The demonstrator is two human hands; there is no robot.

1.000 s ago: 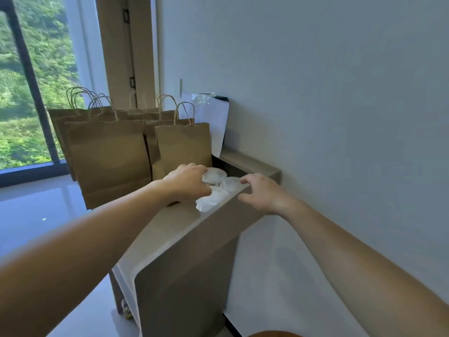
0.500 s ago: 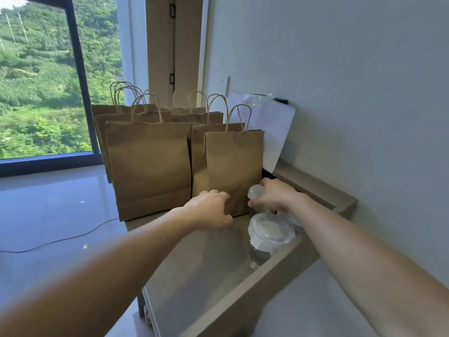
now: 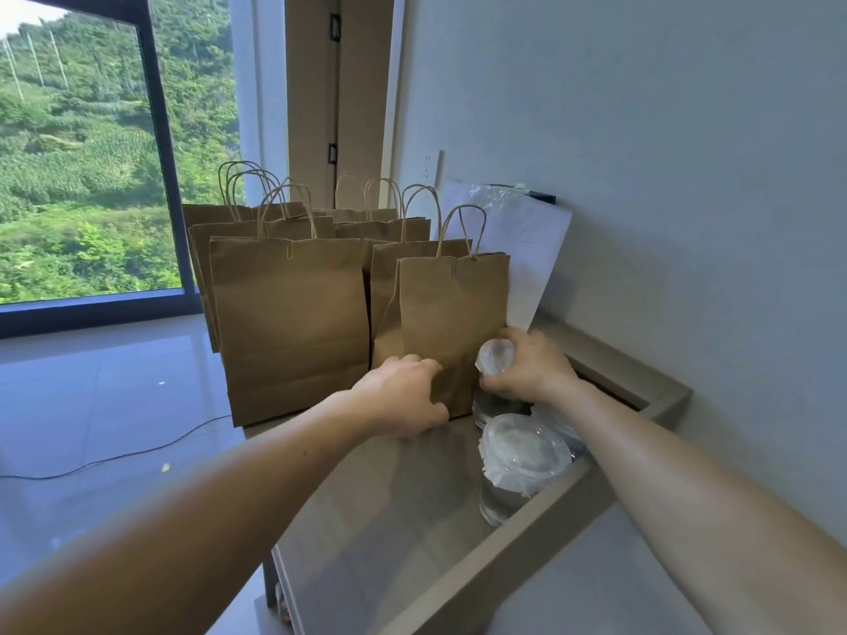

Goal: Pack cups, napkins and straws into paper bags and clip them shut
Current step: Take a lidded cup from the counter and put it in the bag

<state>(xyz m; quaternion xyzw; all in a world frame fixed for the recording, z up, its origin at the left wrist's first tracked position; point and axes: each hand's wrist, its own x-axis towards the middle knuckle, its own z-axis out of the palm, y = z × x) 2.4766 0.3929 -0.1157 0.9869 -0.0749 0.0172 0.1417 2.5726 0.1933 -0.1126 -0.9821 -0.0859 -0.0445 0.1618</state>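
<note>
Right hand is gripping a clear lidded cup by its top end, centre-right of frame, with fingers and thumb wrapping round it. The cup is tilting, its lid facing the camera, and it is sitting just beside the right edge of the nearest paper bag.

Left hand is lying against that bag's lower front. Its fingers are bending onto the paper and the thumb is near the bottom edge. Cannot tell whether it is pinching the paper or only pressing.

A second lidded cup is standing upright on the table, below the right hand and close to the table's raised rim. More clear plastic is showing under the right wrist, too blurred to name.

The nearest bag is standing upright with handles up and a small dark clip at its top edge. A larger paper bag is standing just left of it, with a pale clip at its top. More brown handled bags are crowding behind both, mid-frame.

A white sheet is leaning on the wall behind the nearest bag, right of centre. A window showing a green hillside is filling the upper left. A thin cable is lying on the glossy floor at left.
</note>
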